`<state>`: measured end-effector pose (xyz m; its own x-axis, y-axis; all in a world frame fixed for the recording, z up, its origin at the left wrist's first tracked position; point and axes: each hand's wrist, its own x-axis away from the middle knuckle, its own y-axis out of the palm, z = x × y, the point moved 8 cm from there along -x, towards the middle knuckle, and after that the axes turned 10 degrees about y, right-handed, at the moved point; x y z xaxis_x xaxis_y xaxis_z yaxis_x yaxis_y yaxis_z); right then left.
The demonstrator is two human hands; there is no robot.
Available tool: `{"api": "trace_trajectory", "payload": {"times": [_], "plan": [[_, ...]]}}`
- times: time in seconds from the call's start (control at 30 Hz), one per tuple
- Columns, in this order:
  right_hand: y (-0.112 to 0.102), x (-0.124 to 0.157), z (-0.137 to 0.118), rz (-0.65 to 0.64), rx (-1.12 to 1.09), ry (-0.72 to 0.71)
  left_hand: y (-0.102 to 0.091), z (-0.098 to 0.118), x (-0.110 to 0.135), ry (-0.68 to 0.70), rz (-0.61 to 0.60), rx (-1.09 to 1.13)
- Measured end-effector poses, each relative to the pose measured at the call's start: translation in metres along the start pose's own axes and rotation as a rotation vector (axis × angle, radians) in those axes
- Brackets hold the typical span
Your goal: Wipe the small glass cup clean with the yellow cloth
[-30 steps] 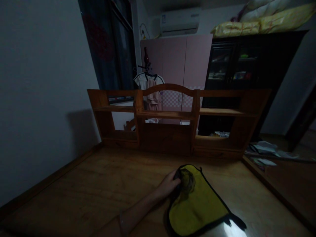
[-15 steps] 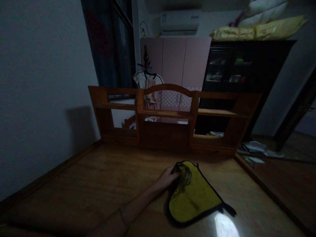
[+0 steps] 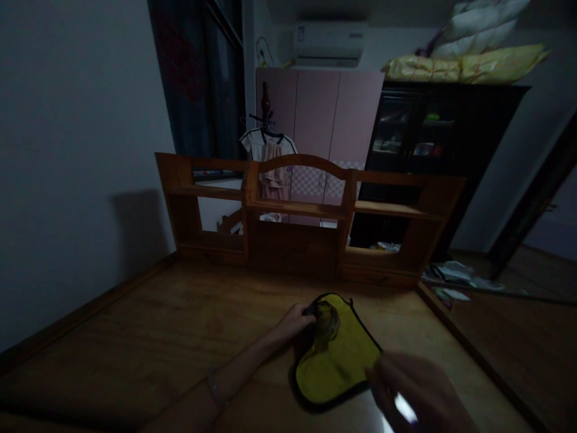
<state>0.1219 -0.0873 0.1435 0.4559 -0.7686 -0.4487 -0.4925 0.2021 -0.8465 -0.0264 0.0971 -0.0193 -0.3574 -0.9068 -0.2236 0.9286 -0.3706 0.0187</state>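
A yellow cloth (image 3: 345, 367) with black edging lies on the wooden tabletop, a dark, round, tangled-looking patch (image 3: 327, 322) near its upper left. My left hand (image 3: 295, 322) is closed on the cloth's dark upper-left edge, thumb on top; a thin bracelet (image 3: 216, 388) circles that wrist. At the lower-right corner of the cloth is my right hand (image 3: 415, 385), smeared by motion. It covers that corner, and I cannot tell whether its fingers grip it.
A low wooden shelf unit (image 3: 295, 209) spans the far edge of the tabletop (image 3: 202, 313). A white wall (image 3: 81, 180) borders the left side. A raised wooden rim (image 3: 478, 355) runs along the right. Papers (image 3: 453, 273) lie beyond it.
My right hand has come into view from the lower right, over the cloth's strap-like corner. The left hand keeps its hold on the cloth. The view has shifted slightly.
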Motion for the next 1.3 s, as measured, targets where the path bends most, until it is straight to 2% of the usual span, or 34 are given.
{"api": "trace_trajectory", "payload": {"times": [0.07, 0.1, 0.17, 0.27, 0.4, 0.47, 0.57, 0.63, 0.67, 0.73, 0.87, 1.13, 1.3], "plan": [[0.001, -0.051, 0.035, 0.185, 0.016, 0.066, 0.000, 0.002, 0.001, -0.004, 0.000, -0.004], [0.009, -0.072, 0.052, 0.229, -0.005, 0.092, -0.001, 0.003, 0.001, -0.004, 0.003, -0.007], [0.035, -0.100, 0.082, 0.229, -0.133, 0.174, -0.002, 0.003, 0.001, -0.001, 0.014, -0.013], [0.073, -0.103, 0.119, 0.231, -0.457, 0.391, -0.002, 0.002, 0.001, 0.003, 0.020, -0.018], [0.106, -0.086, 0.130, 0.169, -0.700, 0.529, 0.003, 0.007, 0.002, 0.032, 0.005, 0.014], [0.122, -0.083, 0.135, 0.088, -0.873, 0.624, 0.004, 0.012, 0.004, 0.058, 0.031, 0.018], [0.164, -0.078, 0.137, -0.198, -1.222, 0.852, -0.002, 0.016, 0.004, 0.082, 0.104, -0.014], [0.183, -0.076, 0.133, -0.347, -1.403, 0.903, -0.009, 0.016, 0.004, 0.095, 0.149, -0.038], [0.188, -0.076, 0.132, -0.376, -1.461, 0.892, -0.013, 0.014, 0.004, 0.099, 0.169, -0.054], [0.193, -0.077, 0.131, -0.387, -1.503, 0.858, -0.022, 0.012, 0.004, 0.109, 0.213, -0.102], [0.195, -0.074, 0.125, -0.387, -1.426, 0.790, -0.032, 0.011, 0.008, 0.114, 0.284, -0.194], [0.173, -0.074, 0.096, -0.419, -1.342, 0.581, -0.030, 0.019, 0.016, 0.111, 0.332, -0.266], [0.168, -0.073, 0.095, -0.404, -1.322, 0.558, -0.025, 0.033, 0.018, 0.145, 0.316, -0.351]]}}
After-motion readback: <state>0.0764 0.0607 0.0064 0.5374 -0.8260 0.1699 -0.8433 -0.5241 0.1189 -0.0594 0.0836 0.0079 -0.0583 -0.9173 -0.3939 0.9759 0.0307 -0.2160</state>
